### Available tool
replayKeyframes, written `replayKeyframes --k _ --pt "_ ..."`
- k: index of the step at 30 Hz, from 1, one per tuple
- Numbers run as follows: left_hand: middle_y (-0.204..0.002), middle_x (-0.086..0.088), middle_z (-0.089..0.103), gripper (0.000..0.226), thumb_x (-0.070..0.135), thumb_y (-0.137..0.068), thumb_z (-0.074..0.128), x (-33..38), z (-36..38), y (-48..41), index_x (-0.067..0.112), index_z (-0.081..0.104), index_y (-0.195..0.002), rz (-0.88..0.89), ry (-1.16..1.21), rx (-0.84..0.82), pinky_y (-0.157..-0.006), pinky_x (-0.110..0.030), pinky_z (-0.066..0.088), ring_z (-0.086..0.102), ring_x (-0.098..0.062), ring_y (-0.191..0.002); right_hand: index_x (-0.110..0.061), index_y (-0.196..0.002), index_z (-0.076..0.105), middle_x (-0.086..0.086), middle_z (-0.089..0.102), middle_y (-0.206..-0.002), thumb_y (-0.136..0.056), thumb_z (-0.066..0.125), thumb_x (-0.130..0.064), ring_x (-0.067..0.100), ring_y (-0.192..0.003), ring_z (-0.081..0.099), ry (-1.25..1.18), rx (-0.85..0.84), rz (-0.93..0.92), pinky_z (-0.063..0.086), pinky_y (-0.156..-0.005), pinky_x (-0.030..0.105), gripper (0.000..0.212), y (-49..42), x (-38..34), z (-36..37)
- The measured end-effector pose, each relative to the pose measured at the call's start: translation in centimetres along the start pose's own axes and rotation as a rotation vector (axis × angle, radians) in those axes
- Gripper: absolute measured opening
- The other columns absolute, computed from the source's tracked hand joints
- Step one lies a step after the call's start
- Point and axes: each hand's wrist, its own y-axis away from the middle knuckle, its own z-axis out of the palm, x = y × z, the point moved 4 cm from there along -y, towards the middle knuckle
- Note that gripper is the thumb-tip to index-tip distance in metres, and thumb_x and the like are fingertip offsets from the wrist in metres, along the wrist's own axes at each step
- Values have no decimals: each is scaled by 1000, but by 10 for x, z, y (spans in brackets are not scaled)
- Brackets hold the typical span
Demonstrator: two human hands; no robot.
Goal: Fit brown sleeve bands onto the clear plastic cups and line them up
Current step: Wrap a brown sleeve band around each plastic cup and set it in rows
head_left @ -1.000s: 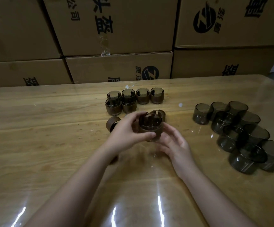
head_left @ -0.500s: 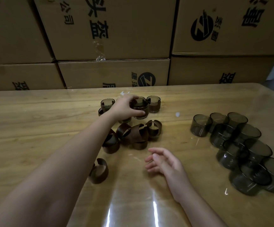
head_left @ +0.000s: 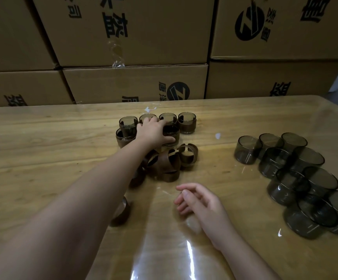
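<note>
Gripping sleeved cup [head_left: 172, 133] upper-centre in left hand [head_left: 153, 131], with right hand [head_left: 201, 202] slack, empty, nearer bare cups [head_left: 247, 151] at right.

My two arms only, each in shot from hand down to frame bottom. My left hand [head_left: 154, 132]: bare, smooth knuckles, broad thumb. My left forearm [head_left: 103, 188]: bare along whole visible length, near part wide and blurred by lens. My right hand [head_left: 200, 203]: bare, slim fingers, one short nail showing. My right forearm [head_left: 245, 257]: bare too.
</note>
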Motion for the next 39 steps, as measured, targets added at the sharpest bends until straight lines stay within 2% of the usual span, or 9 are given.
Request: replayKeyframes --k 4,10,14,18,25,29,33,36,39 --pt "-144 -7 42 59 58 -87 58 0 0 5 27 49 -137 2 43 -12 -106 -50 31 34 -29 -133 -17 -99 68 -2 72 -79 -91 58 -21 10 -72 66 -1 -2 1 53 -66 21 13 0 -1 0" --pt "-130 -8 54 30 32 -101 46 7 -42 39 15 60 -122 -73 525 175 -94 -37 48 54 -21 -110 -16 -97 68 -2 70 -76 -96 55 -14 11 -70 65 16 15 11 53 -65 22 14 -2 2 0" --pt "-110 3 63 19 16 -98 50 40 -67 113 17 66 -110 115 638 292 -81 -26 51 60 -10 -91 -18 -92 67 -3 68 -70 -97 54 -12 8 -66 63 52 31 28 51 -61 20 15 -4 7 3" --pt "-85 16 61 13 14 -95 57 69 -46 191 18 67 -102 278 807 191 -72 -20 51 59 0 -79 -22 -84 67 -7 69 -69 -97 54 -11 4 -63 62 69 44 -9 48 -60 17 22 -3 8 6" --pt "-61 14 57 24 11 -97 54 64 24 248 33 62 -100 74 1082 70 -60 -22 43 53 -1 -57 -43 -79 67 6 69 -71 -73 48 10 26 -59 63 264 -24 5 51 -52 34 56 -2 8 6" --pt "-60 8 59 22 8 -98 52 63 26 247 27 63 -101 28 1213 36 -50 -21 44 53 -5 -49 -41 -78 67 5 69 -79 -80 51 9 24 -75 67 359 -44 -41 54 -70 37 52 -3 8 3" --pt "-57 7 58 19 10 -101 46 60 28 245 20 62 -98 -65 1342 11 -42 -17 39 50 -6 -44 -26 -85 65 -7 58 -107 -91 57 -2 11 -95 59 561 256 -242 47 -82 17 26 -13 -3 -29" --pt "-57 8 58 18 14 -102 46 62 29 244 18 63 -95 -62 1334 -32 -44 -16 39 49 -6 -45 -31 -88 62 -13 51 -117 -95 52 -10 16 -104 59 516 521 -161 53 -89 38 24 -20 0 -49" --pt "-57 8 58 20 14 -101 46 61 30 243 16 64 -93 -66 1348 -51 -45 -16 39 49 -5 -46 -30 -95 62 -12 42 -133 -95 53 -15 16 -99 60 603 509 -96 54 -86 42 17 -26 3 -49"
